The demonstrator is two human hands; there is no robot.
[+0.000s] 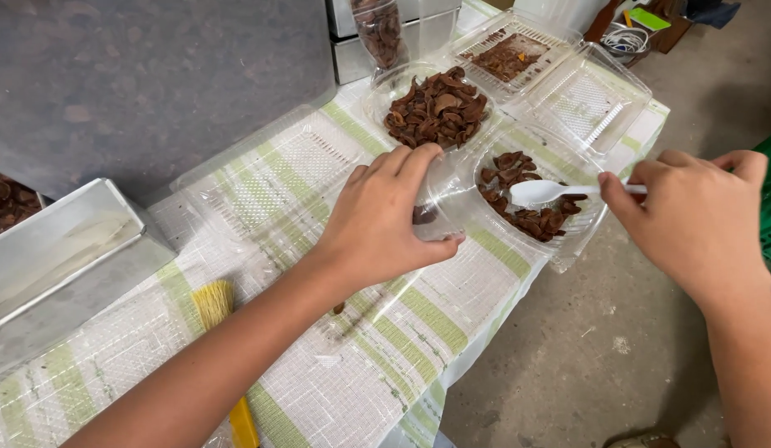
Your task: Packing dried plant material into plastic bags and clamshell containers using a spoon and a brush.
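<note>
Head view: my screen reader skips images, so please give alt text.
A right hand holds a white plastic spoon over dried brown pieces in a clear clamshell tray, which the left hand steadies on a green-striped table cover.

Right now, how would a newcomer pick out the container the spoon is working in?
Start at the table with the green-striped white cloth and follow its right edge. Past the left hand, a clear plastic clamshell container overhangs that edge. Unlike the fuller round container behind it, it holds only a thin layer of brown dried pieces, with the right hand's white plastic spoon dipped in.
</note>
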